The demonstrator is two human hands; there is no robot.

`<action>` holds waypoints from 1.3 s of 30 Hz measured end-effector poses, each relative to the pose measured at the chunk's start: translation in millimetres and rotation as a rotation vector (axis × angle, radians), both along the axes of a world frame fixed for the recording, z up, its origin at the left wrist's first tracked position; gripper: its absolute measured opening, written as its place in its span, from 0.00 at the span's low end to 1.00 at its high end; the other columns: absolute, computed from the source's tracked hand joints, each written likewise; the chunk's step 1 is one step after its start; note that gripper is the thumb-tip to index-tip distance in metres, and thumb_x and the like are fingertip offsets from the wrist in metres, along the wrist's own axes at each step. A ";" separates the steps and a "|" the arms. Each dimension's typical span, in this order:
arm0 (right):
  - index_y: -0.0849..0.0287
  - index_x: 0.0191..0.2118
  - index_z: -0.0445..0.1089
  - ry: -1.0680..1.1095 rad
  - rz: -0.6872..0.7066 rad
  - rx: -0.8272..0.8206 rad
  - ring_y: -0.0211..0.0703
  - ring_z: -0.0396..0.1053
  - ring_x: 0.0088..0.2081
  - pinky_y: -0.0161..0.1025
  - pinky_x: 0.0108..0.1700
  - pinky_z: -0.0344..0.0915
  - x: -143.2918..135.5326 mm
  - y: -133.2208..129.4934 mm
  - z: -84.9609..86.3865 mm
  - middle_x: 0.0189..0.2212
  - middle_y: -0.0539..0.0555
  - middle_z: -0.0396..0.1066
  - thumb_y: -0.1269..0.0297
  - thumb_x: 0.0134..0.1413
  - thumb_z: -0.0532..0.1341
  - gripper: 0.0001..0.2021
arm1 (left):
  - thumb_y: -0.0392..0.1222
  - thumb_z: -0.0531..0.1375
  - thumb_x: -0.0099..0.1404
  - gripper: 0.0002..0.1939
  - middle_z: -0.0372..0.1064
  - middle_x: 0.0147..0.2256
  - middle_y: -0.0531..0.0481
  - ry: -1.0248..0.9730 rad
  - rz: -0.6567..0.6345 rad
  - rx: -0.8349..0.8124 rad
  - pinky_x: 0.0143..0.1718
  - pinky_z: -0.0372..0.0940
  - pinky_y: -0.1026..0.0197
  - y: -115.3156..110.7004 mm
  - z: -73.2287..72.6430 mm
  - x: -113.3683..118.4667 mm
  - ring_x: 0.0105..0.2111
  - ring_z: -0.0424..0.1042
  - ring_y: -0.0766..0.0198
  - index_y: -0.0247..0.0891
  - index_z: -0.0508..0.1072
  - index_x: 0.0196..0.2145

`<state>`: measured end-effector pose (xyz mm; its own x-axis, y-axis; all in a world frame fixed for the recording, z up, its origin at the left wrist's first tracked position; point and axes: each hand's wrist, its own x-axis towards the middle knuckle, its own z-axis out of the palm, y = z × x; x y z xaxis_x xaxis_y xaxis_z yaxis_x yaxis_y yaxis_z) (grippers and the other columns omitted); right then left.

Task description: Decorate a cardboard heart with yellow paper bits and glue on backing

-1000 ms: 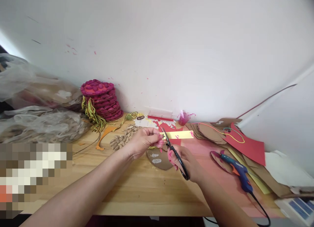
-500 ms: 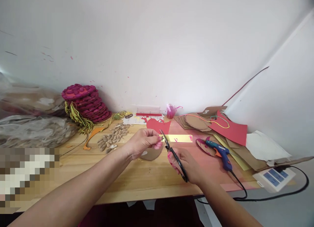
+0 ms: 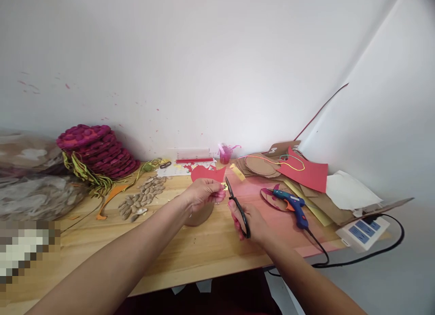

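My left hand pinches a small piece of yellow paper with a dark mark on it. Black-handled scissors are in my right hand, their blades pointing up just right of that piece. Pink stains show on the fingers of both hands. Beyond the scissors, a longer yellow paper strip lies tilted near the cardboard discs. Below my left hand a brown cardboard disc rests on the table, partly covered by the hand. A red paper piece lies just behind.
A blue glue gun with a black cable lies to the right, near a white power strip. Cardboard discs and red paper sit behind it. Leftward are seed shells, a magenta stack and plastic bags.
The yellow strip has been cut: its long part has come away and dropped onto the table, leaving a small piece in my left hand. The view has shifted to the right.
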<state>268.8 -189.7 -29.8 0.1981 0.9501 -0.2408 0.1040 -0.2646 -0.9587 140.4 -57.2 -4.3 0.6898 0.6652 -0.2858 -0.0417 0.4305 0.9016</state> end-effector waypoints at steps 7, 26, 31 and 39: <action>0.58 0.23 0.61 0.122 0.020 0.035 0.30 0.54 0.14 0.30 0.15 0.54 -11.6 14.3 13.9 0.14 0.43 0.56 0.36 0.52 0.54 0.27 | 0.44 0.73 0.45 0.17 0.73 0.25 0.46 -0.032 0.051 0.027 0.33 0.68 0.65 6.8 -2.0 -32.8 0.26 0.71 0.68 0.30 0.73 0.25; 0.61 0.32 0.71 0.209 -0.030 0.184 0.31 0.63 0.16 0.29 0.17 0.55 -72.7 109.4 36.7 0.18 0.45 0.67 0.54 0.40 0.71 0.17 | 0.48 0.73 0.45 0.18 0.72 0.24 0.51 -0.110 0.230 0.119 0.31 0.65 0.65 37.0 -10.0 -97.5 0.25 0.69 0.69 0.32 0.73 0.25; 0.61 0.31 0.72 0.207 0.014 0.197 0.31 0.63 0.17 0.29 0.18 0.55 -70.7 111.5 16.6 0.20 0.47 0.69 0.56 0.44 0.69 0.13 | 0.46 0.73 0.45 0.18 0.72 0.24 0.52 -0.138 0.241 0.096 0.30 0.63 0.67 38.9 -19.3 -96.8 0.24 0.68 0.71 0.33 0.73 0.25; 0.61 0.32 0.71 0.163 0.010 0.134 0.32 0.63 0.17 0.31 0.20 0.57 -70.1 107.5 11.3 0.20 0.46 0.69 0.58 0.42 0.70 0.14 | 0.47 0.71 0.49 0.15 0.73 0.25 0.51 -0.044 0.233 0.159 0.28 0.60 0.68 36.2 -26.2 -97.7 0.25 0.67 0.70 0.33 0.74 0.26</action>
